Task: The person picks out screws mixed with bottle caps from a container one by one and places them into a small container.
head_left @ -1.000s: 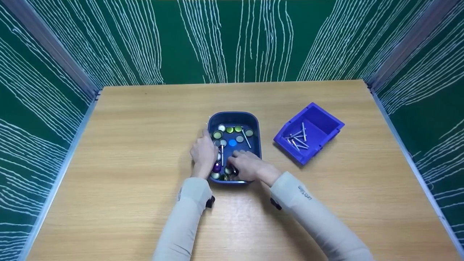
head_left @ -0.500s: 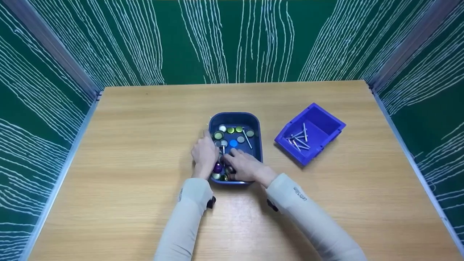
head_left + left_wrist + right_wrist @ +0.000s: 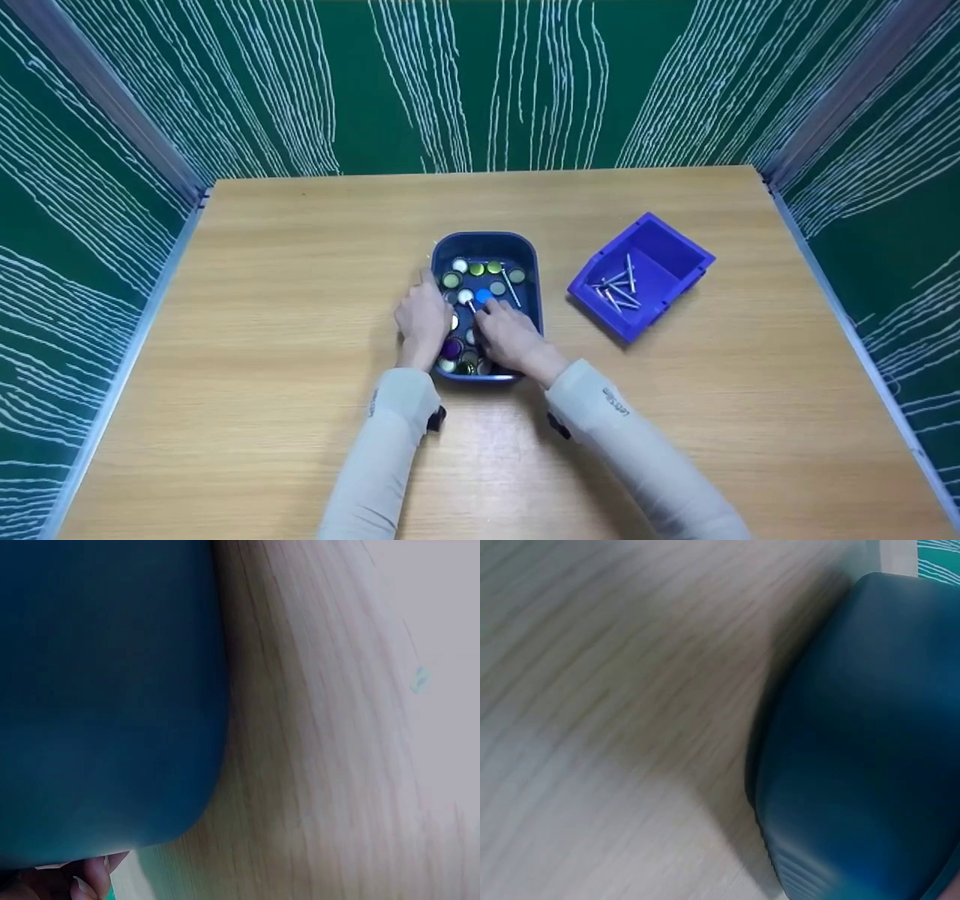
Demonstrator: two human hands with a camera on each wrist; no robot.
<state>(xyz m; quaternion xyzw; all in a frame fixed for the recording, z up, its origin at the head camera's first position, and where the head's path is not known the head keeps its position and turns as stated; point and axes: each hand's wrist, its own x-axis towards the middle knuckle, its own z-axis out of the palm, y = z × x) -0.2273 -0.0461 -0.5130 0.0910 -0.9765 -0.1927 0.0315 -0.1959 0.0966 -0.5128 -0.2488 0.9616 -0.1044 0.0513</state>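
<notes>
A dark blue tray (image 3: 484, 243) holds bottle caps in several colours, among them a blue cap (image 3: 483, 295) and a purple one (image 3: 451, 348). My left hand (image 3: 424, 319) grips the tray's left side; its fingertips (image 3: 94, 877) show by the tray wall (image 3: 112, 690) in the left wrist view. Inside the tray, my right hand (image 3: 511, 337) pinches a slim silver screw (image 3: 471, 306), mostly hidden by the fingers. Another screw (image 3: 511, 287) leans among the caps at the right. The right wrist view has mainly the tray's outer wall (image 3: 862, 735).
To the right of the tray, a purple-blue bin (image 3: 667, 255) sits at an angle with several silver screws (image 3: 619, 289) in it. The wooden table (image 3: 300, 247) is bordered by green walls (image 3: 480, 90) with white streaks at the back and both sides.
My right hand has moved left and slightly away from me inside the tray, and its fingers have taken hold of the screw, which now tilts. The left hand stays at the tray's side.
</notes>
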